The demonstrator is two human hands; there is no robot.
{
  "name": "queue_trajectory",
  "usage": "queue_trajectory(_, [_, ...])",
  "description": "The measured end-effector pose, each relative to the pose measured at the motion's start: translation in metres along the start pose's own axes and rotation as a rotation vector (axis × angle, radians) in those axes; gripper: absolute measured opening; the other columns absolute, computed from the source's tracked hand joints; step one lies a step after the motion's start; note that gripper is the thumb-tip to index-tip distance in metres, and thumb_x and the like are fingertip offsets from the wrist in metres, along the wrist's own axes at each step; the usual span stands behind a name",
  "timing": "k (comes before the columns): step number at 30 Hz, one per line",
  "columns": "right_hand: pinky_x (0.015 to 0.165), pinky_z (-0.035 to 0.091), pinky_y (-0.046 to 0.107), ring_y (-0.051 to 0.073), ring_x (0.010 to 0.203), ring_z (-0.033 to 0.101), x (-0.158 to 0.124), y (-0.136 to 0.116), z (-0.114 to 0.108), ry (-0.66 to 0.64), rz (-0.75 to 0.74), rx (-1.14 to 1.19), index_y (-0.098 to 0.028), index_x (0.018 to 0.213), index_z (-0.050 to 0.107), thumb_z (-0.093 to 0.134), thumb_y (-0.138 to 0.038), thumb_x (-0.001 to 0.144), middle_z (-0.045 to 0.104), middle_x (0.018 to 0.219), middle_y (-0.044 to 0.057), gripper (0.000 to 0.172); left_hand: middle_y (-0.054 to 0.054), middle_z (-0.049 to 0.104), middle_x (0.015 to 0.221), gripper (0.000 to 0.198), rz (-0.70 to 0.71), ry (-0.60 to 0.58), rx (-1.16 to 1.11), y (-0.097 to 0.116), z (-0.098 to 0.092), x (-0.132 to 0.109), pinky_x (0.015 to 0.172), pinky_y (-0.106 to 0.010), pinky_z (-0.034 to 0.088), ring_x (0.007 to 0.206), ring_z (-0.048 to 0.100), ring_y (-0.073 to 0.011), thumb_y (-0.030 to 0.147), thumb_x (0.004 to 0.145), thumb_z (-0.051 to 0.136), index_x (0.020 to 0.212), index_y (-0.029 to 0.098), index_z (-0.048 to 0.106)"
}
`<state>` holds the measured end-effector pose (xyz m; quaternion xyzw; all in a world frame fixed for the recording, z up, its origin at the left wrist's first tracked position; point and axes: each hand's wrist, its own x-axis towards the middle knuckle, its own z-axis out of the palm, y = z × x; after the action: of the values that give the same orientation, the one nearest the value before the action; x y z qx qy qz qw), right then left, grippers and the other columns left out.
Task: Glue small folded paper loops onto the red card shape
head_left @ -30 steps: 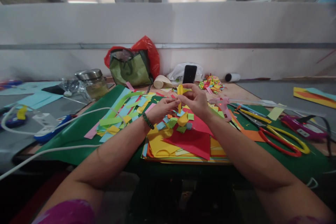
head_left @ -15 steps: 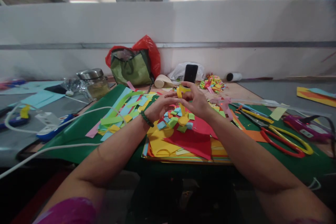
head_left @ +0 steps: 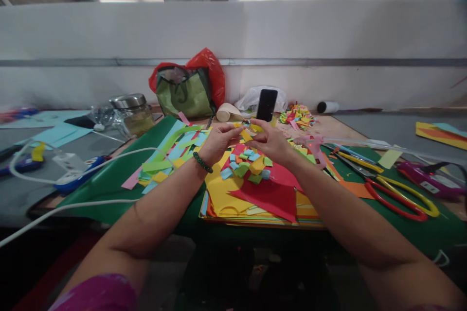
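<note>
- the left hand [head_left: 221, 143] was nearly closed, its thumb and fingertips pinching a yellow paper strip [head_left: 246, 135].
- the right hand [head_left: 272, 141] was half curled at the strip's other side; whether its fingers gripped, i could not tell.
- this strip was between both hands, above small paper pieces [head_left: 251, 163] and a red sheet [head_left: 273, 197].
- a pink glue gun [head_left: 315, 146] lay near, at right.

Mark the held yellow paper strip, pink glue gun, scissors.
Held yellow paper strip [head_left: 246, 135]: head view, visible middle.
Pink glue gun [head_left: 316, 145]: head view, where handle meets barrel.
Scissors [head_left: 367, 172]: head view, near pivot.
</note>
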<state>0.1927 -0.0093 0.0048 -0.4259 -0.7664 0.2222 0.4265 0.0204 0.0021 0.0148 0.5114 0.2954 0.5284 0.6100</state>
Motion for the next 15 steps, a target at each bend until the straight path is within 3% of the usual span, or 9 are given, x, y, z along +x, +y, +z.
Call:
queue_trajectory(4, [0.059,0.042,0.027,0.016,0.061,0.057,0.002,0.002,0.0,0.016,0.007,-0.007,-0.009,0.133,0.046,0.068,-0.03,0.074,0.065,0.062,-0.001,0.066,0.001,0.065,0.064,0.022,-0.047,-0.004,-0.077,0.001,0.0,-0.001,0.061,-0.019,0.049,0.058,0.06,-0.0066,0.021,0.06,0.085,0.072,0.011,0.07])
queue_trajectory(7, [0.057,0.04,0.027,0.016,0.057,0.053,0.002,0.002,0.001,0.011,-0.02,-0.034,-0.009,0.134,0.044,0.065,-0.031,0.077,0.056,0.055,-0.005,0.064,-0.001,0.067,0.066,0.026,-0.091,-0.065,-0.069,-0.001,0.0,-0.001,0.062,-0.019,0.051,0.06,0.063,-0.0081,0.024,0.063,0.085,0.081,0.01,0.071])
queue_trajectory(10, [0.055,0.038,0.027,0.014,0.051,0.046,0.0,0.001,0.001,-0.013,-0.062,-0.072,-0.009,0.135,0.044,0.059,-0.029,0.081,0.048,0.051,-0.007,0.059,-0.001,0.068,0.066,0.026,-0.102,-0.096,-0.036,-0.005,0.002,-0.001,0.062,-0.018,0.05,0.058,0.062,-0.0069,0.024,0.061,0.086,0.076,0.01,0.071])
queue_trajectory(15, [0.052,0.038,0.026,0.014,0.052,0.049,-0.003,0.001,-0.001,-0.031,-0.131,-0.071,-0.014,0.131,0.046,0.058,-0.033,0.082,0.053,0.057,-0.005,0.054,-0.001,0.068,0.068,0.024,-0.121,-0.068,-0.088,-0.013,0.004,-0.001,0.065,-0.021,0.05,0.061,0.063,-0.0081,0.022,0.061,0.086,0.072,0.009,0.068])
